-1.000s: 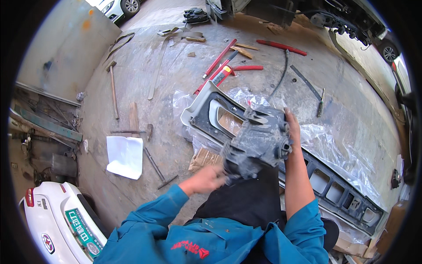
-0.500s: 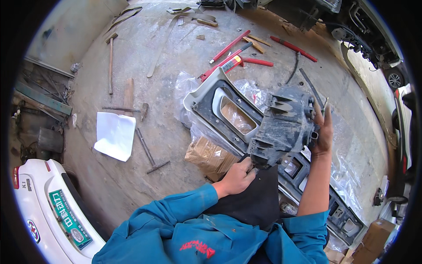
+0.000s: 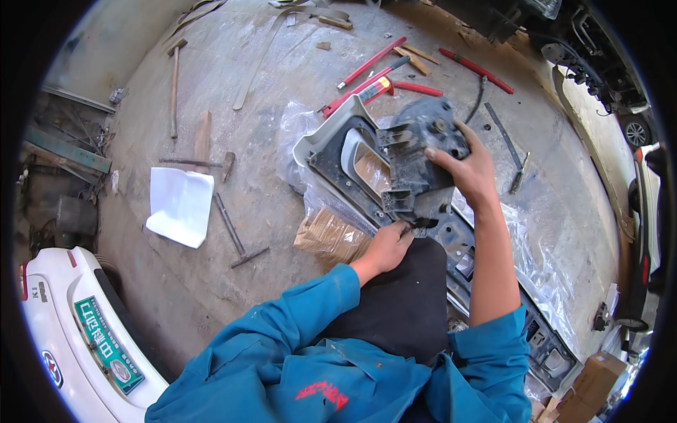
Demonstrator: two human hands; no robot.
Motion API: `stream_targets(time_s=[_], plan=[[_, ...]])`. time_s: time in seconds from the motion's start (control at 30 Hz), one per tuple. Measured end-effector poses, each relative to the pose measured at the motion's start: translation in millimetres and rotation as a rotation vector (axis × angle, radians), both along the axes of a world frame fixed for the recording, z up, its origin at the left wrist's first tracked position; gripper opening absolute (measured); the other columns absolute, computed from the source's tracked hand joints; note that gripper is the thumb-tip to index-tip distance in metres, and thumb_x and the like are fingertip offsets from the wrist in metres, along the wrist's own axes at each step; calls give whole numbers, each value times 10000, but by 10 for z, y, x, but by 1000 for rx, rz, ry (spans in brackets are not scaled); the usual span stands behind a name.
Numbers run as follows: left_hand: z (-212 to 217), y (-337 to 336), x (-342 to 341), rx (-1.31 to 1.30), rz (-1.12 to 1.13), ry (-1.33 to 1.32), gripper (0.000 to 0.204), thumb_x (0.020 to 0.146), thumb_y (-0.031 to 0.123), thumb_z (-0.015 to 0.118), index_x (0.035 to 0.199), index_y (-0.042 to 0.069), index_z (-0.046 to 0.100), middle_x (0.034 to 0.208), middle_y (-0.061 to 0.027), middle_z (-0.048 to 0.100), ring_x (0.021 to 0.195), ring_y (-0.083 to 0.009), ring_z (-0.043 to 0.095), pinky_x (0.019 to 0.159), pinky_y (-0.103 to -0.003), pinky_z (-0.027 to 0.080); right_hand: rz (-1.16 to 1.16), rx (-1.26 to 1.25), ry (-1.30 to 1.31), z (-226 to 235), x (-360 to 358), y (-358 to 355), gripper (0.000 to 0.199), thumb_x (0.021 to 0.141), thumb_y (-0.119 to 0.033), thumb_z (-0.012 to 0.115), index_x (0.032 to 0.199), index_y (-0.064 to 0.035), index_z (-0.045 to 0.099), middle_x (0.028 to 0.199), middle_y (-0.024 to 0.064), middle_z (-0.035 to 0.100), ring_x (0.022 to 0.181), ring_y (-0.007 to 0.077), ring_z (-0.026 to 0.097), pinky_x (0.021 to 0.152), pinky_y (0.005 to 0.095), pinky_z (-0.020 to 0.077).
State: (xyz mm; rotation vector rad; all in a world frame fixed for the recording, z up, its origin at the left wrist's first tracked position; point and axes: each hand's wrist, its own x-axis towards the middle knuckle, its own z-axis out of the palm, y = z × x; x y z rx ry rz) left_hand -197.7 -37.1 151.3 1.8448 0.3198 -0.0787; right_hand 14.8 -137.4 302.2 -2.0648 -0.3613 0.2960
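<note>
A dusty black plastic housing (image 3: 419,158), perhaps the back of a lamp, is held up in front of me, with ribs and tabs along its side. My right hand (image 3: 469,166) grips its upper right end, thumb across the near face and fingers around the far edge. My left hand (image 3: 389,248) is closed at its lower corner, beside a small dark piece; its fingertips are partly hidden. Below the housing lies a long bumper-like panel (image 3: 331,151) with a pale rim and rectangular openings, running down to the lower right and partly covered by the housing and my arm.
Clear plastic wrap (image 3: 536,264) and a cardboard piece (image 3: 328,236) lie around the panel. Red bars (image 3: 476,70), a hammer (image 3: 175,84), a T-handled tool (image 3: 233,229) and a white sheet (image 3: 180,206) are on the floor. A white car (image 3: 88,310) stands at left, a cardboard box (image 3: 591,384) at lower right.
The housing has been tilted and raised, moving up and slightly left. My right hand has shifted up and left, its thumb now over the near face; my left hand has risen slightly.
</note>
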Motion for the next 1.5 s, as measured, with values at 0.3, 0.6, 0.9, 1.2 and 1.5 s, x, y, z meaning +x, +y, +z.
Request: stream_targets(time_s=[0.3, 0.6, 0.9, 1.2, 1.5], plan=[[-157, 542, -723, 93, 178, 114, 323, 1068, 285, 667, 1204, 9, 764, 1118, -243, 785, 1040, -440, 753, 911, -462, 581, 430, -361, -334, -869, 35, 689, 956, 796, -381, 948, 1626, -111, 557, 1611, 309, 543, 1399, 475, 609, 1208, 482, 491], [-317, 716, -1431, 66, 277, 280, 271, 1074, 208, 681, 1198, -17, 769, 1024, -182, 802, 955, -240, 756, 885, -392, 573, 502, -471, -305, -1536, -222, 870, 923, 873, -348, 912, 1678, -179, 492, 1697, 255, 465, 1541, 443, 468, 1271, 523, 417], [-64, 1137, -102, 603, 159, 44, 611, 973, 320, 807, 1500, 87, 603, 1032, -244, 788, 916, -440, 765, 815, -505, 598, 60, -311, -241, -1561, -268, -334, 779, 907, -374, 866, 1563, -58, 591, 1541, 252, 618, 1425, 439, 572, 1205, 512, 460], [601, 1204, 1468, 1415, -857, 60, 1161, 808, 372, 944, 1756, 138, 317, 995, -170, 779, 905, -364, 789, 758, -488, 615, -472, -440, 204, -2463, -1030, -1968, 559, 963, -362, 773, 1385, 0, 708, 1302, 267, 754, 1239, 438, 712, 1085, 501, 550], [529, 1156, 1709, 1547, -1083, -4, 918, 792, 285, 900, 1569, 1, 501, 858, -180, 794, 816, -386, 792, 722, -501, 608, -464, -309, 364, -2632, -1168, -1732, 532, 972, -365, 766, 1375, -20, 726, 1257, 240, 787, 1209, 424, 734, 1066, 483, 563]])
